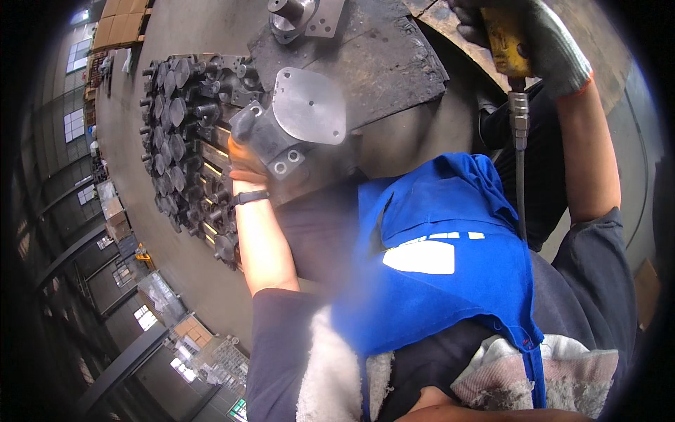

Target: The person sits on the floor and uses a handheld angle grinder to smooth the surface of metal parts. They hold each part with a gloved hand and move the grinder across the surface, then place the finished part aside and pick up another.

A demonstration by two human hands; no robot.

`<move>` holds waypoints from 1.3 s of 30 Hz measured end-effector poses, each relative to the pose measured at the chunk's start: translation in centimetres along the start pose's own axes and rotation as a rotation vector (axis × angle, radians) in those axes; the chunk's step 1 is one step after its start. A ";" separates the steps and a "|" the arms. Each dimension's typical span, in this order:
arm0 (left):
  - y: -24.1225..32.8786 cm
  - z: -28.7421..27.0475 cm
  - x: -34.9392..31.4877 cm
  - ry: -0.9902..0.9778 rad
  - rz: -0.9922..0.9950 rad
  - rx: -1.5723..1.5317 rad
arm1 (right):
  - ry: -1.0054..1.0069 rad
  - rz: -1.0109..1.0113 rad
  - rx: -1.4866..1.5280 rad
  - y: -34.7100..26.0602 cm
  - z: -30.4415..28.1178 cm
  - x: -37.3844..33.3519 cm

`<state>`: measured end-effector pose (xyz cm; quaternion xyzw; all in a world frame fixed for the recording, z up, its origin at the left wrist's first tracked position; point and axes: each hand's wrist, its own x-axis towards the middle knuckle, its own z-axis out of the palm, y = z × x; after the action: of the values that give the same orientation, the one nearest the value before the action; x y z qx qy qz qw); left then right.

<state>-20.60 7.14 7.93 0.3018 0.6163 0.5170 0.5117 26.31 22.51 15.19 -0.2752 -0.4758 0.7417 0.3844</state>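
My left hand (246, 155), in an orange and dark glove, is closed round the side of a metal casting (308, 105). The casting has a bright flat flange with small holes and a darker body with bored lugs, and it is held near the front edge of a dark, worn bench top (394, 74). Out at the upper right, my right hand (559, 56) wears a grey-white glove with an orange cuff. It grips a yellow air tool (509, 46), whose far end is cut off by the frame's edge. A metal coupling (519, 116) joins the tool to a hose (520, 179).
A similar metal part (292, 17) stands on the bench's far side. Left of the bench, many more castings (169, 133) are stacked in rows. A brown board (598, 35) lies beyond my right hand. Cartons (121, 24) stand at the far left.
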 end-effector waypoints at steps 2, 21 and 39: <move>-0.8 -1.1 0.2 -0.006 0.065 0.219 | -0.039 0.047 -0.013 0.6 0.6 0.2; -10.4 -13.8 10.0 0.337 0.022 1.164 | -0.332 0.417 -0.232 4.3 11.1 3.9; -4.9 -7.4 7.8 0.366 0.155 1.173 | -0.302 0.513 -0.356 9.3 17.6 9.9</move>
<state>-29.07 10.36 0.33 0.4830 0.8520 0.1711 0.1073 4.32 19.76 13.25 -0.3359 -0.5646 0.7518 0.0568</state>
